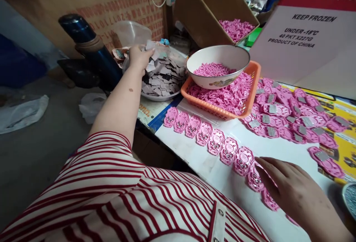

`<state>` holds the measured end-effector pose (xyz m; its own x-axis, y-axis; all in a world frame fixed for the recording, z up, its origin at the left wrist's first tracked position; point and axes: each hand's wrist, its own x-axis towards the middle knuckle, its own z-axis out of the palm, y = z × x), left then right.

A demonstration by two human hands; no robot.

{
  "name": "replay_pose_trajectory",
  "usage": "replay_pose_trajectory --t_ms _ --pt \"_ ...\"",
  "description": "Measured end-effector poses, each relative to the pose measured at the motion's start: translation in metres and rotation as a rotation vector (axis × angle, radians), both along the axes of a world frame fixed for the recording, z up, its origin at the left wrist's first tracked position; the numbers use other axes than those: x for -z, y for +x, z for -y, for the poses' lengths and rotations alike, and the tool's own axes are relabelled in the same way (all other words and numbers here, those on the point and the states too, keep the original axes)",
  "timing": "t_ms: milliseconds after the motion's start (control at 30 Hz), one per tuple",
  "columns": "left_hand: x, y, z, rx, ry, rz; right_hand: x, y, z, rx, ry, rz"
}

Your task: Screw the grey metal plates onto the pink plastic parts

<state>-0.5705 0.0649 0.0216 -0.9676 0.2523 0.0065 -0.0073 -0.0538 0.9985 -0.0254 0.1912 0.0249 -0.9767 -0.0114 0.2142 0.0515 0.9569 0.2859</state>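
My left hand reaches over a metal basin heaped with small flat grey pieces. Its fingers close on a few thin whitish-grey pieces. Ahead of me on the table runs a slanting row of pink plastic casings, with small shiny metal parts in them. My right hand lies low over the near end of this row. Its fingers are stretched out and the tips touch a pink casing; the hand covers part of the casings there.
An orange basket full of pink parts carries an enamel bowl of smaller pink pieces. Behind stand an open cardboard box and a white-red carton. Pink casings with grey plates pile up right. A blue cylinder stands left.
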Motion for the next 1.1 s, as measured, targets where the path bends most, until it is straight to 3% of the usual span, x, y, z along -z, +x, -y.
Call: replay_pose_trajectory --t_ms 133,300,367,533,633,733,833,933,1000,1033,1100 --pt "-0.003 0.007 -0.001 -0.066 0.167 0.036 -0.005 -0.036 0.006 -0.074 -0.077 0.04" --pt "-0.006 0.027 0.006 -0.023 0.359 0.287 -0.006 -0.085 0.011 -0.156 -0.348 0.055" --pt "-0.007 0.043 0.009 0.023 0.538 0.434 -0.009 -0.107 0.012 -0.153 -0.497 0.09" --pt "-0.006 0.105 0.016 0.148 0.668 0.646 -0.017 -0.163 0.023 -0.113 -0.883 0.113" --pt "-0.002 0.15 0.026 0.243 0.635 0.774 -0.017 -0.192 0.031 -0.11 -0.926 -0.08" --pt "0.01 0.193 0.039 0.31 0.509 0.79 -0.012 -0.211 0.036 -0.195 -0.767 -0.277" --pt "0.027 0.224 0.05 0.371 0.405 0.814 -0.006 -0.218 0.036 -0.322 -0.56 -0.224" --pt "0.04 0.24 0.057 0.382 0.395 0.837 -0.001 -0.218 0.036 -0.401 -0.432 -0.108" --pt "0.044 0.243 0.061 0.378 0.399 0.844 0.003 -0.216 0.038 -0.43 -0.51 -0.083" --pt "0.045 0.244 0.063 0.374 0.402 0.846 0.005 -0.216 0.04 -0.427 -0.632 -0.086" --pt "0.046 0.244 0.068 0.366 0.409 0.846 0.01 -0.217 0.046 -0.345 -1.034 -0.106"
